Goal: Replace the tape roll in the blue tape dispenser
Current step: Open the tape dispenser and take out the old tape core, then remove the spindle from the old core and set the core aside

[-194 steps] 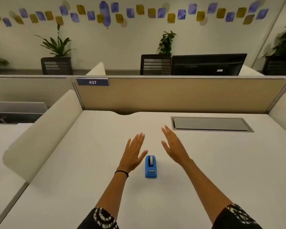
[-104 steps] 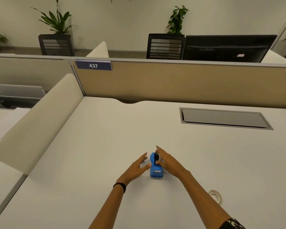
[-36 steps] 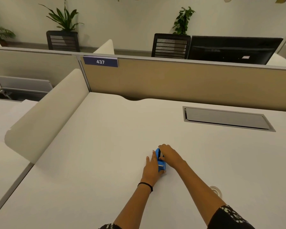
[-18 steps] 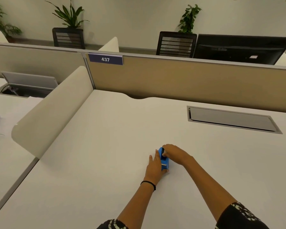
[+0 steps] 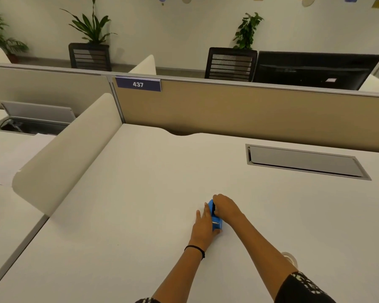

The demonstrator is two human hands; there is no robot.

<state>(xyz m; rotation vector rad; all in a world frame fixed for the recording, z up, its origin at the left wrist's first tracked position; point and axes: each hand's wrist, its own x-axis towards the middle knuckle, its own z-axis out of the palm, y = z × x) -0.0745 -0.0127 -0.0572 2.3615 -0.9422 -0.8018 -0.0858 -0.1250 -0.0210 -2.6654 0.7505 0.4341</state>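
I had one wide-angle head-worn view only. It looked forward and down, close over the flat white desk (image 5: 140, 193), toward the tan fabric partition (image 5: 228, 110).

Blue tape dispenser (image 5: 217, 225) on a white desk (image 5: 140, 215), with a loose tape roll (image 5: 291, 257) off to its right.
The dispenser is small, bright blue plastic, its silver cutter end pointing toward the person and a dark part showing at its far top. The left hand (image 5: 202, 229) lies flat against its left side, and the right hand (image 5: 227, 206) curls over its top. The pale roll lies flat, partly hidden by the right forearm.
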